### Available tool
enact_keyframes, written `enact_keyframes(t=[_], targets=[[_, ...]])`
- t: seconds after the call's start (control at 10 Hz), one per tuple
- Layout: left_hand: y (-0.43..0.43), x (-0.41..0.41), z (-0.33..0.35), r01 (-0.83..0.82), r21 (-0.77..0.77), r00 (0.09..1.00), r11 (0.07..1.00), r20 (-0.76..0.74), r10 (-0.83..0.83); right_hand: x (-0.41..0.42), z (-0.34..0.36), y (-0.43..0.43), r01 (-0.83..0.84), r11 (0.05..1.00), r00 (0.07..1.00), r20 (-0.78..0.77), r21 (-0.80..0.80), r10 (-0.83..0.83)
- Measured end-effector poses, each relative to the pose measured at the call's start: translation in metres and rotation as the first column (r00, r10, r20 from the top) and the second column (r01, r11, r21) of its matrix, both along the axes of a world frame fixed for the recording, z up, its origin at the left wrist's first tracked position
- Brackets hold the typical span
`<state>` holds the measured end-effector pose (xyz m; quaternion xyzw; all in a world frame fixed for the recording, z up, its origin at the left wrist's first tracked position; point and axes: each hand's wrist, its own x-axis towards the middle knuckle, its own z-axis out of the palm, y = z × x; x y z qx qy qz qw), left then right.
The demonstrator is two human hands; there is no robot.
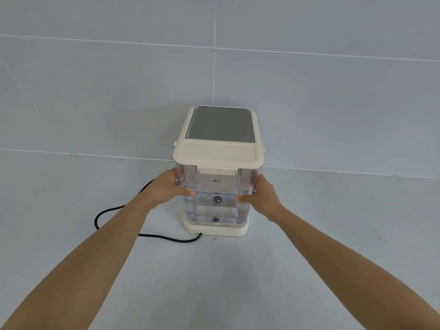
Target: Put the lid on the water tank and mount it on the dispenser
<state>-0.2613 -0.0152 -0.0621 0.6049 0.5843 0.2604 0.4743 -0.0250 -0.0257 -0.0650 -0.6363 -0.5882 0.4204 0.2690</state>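
A clear plastic water tank (pixel 216 186) with a cream lid (pixel 217 156) on top stands against the near side of the cream dispenser (pixel 220 126), over the dispenser's base (pixel 216 229). My left hand (pixel 166 188) grips the tank's left side, thumb across its front. On the tank's right side, my right hand (pixel 258 195) grips the same way. The lid's front latch (pixel 218 171) is folded down. A dark valve shows through the tank's bottom.
A black power cord (pixel 114 210) runs from the dispenser's base, looping left across the grey floor. The grey tiled wall (pixel 214 67) stands right behind the dispenser.
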Motion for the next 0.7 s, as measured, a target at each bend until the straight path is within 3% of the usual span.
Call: enact_keyframes(t=[0.3,0.5,0.6,0.7], targets=[[-0.006,0.001,0.004,0.018,-0.079,1.000,0.997,0.006,-0.018,0.001,0.007,-0.006,-0.022,0.999,0.999,0.031,-0.025,0.023],[-0.013,0.011,0.019,0.023,-0.042,0.999,0.999,-0.048,-0.025,0.007,0.017,-0.006,-0.102,0.995,0.982,0.161,-0.015,0.103],[-0.024,0.009,0.034,0.013,-0.027,0.998,1.000,-0.066,-0.015,0.012,0.033,-0.012,-0.162,0.986,0.969,0.191,0.029,0.154],[-0.038,0.007,0.053,-0.056,0.029,0.990,0.998,-0.127,0.059,0.019,0.047,-0.016,-0.209,0.962,0.966,0.190,0.178,0.174]])
